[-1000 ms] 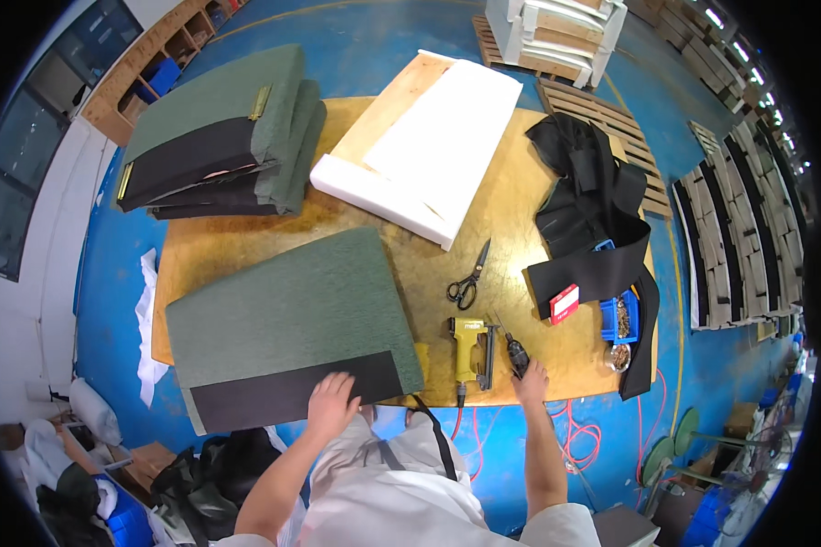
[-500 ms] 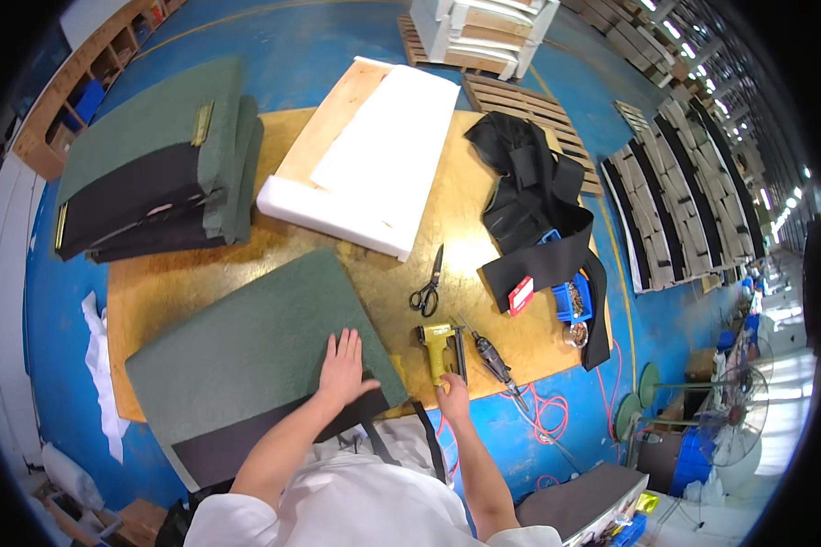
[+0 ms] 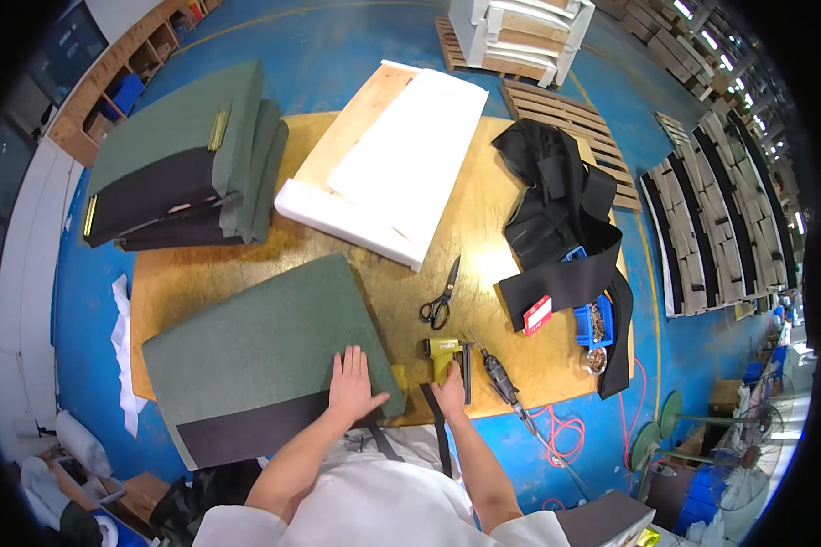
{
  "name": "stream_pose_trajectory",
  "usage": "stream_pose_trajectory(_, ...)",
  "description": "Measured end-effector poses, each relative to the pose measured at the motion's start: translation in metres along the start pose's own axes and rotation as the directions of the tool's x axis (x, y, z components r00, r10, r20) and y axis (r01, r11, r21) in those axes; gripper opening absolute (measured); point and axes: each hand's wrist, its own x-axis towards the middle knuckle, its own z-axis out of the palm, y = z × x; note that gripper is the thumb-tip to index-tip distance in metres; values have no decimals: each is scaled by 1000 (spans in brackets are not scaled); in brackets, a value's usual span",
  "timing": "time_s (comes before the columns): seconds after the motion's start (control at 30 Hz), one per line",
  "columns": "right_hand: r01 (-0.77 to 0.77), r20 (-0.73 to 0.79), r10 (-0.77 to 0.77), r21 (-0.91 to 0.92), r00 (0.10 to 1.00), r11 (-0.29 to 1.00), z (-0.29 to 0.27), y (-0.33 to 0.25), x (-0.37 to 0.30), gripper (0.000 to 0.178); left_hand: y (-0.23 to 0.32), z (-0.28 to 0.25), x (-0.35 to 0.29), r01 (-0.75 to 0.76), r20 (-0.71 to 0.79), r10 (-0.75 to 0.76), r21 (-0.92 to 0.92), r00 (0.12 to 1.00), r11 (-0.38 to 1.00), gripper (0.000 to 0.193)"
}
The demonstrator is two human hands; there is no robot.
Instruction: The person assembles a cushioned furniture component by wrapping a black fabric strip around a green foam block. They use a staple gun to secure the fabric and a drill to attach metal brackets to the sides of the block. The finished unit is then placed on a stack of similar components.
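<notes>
My left hand [image 3: 353, 390] lies flat, fingers together and thumb out, on a green fabric-covered panel [image 3: 265, 319] with a black band along its near edge. This panel rests at the table's near left and overhangs the front edge. To its right, my right hand [image 3: 450, 397] is closed round the handle of a yellow-green staple gun [image 3: 442, 349] with a dark magazine. The gun is at the table's front edge, its head pointing away from me. Black scissors [image 3: 441, 299] lie just beyond it. A dark air tool [image 3: 499, 374] with a hose lies to its right.
Folded green and black covers [image 3: 178, 164] are stacked at the far left. A white-padded wooden frame [image 3: 383, 164] lies mid-table. On the right are black fabric strips [image 3: 556, 196], a red and white box [image 3: 537, 315] and a blue bin [image 3: 594, 324]. Red hose [image 3: 570, 438] coils on the floor.
The whole view has shifted a little, so the table sits further right and lower. My right hand has a fuller grip on the staple gun's handle. My left hand stays on the panel.
</notes>
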Motion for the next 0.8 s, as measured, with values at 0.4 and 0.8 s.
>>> stream_pose_trajectory(0.4,102,63,-105,47,992,994,-12,23,1,80,7,-6,29,157,12,-158,64,987,986,112)
stream_pose_trajectory(0.8,101,86,-108,78,990,992,-18,16,-2,80,9,-22,28,154,68,-163,131,984,979,111)
